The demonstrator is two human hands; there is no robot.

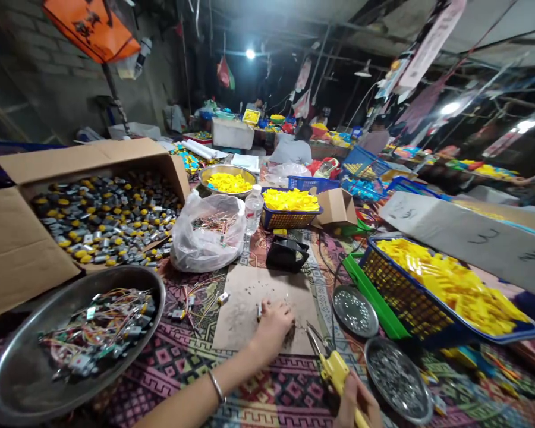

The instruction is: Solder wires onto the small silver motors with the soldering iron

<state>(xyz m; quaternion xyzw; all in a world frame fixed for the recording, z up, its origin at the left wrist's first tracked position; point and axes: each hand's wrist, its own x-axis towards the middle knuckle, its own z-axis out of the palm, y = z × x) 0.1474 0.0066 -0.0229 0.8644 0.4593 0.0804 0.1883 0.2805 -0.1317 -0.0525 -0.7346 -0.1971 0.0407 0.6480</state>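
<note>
My left hand [275,324], a bracelet on its wrist, is over a worn cardboard sheet [245,285]. Its fingers are closed around a small motor [259,311], of which only a silver edge shows. In my right hand [356,401] is a yellow-handled soldering iron [336,368], its metal tip pointing toward the left fingertips. Left of the sheet lie loose small motors with wires [178,312]. A large metal bowl [158,297] holds wired motors and circuit boards. Two metal dishes [374,321] of small silver parts sit to the right.
A cardboard box [9,238] of motors stands at left. Behind the sheet are a plastic bag [191,252] of wires, a water bottle [254,211] and a black holder [287,254]. At right, a blue basket [410,297] of yellow parts stands beside a green tray [377,303]. People sit farther back.
</note>
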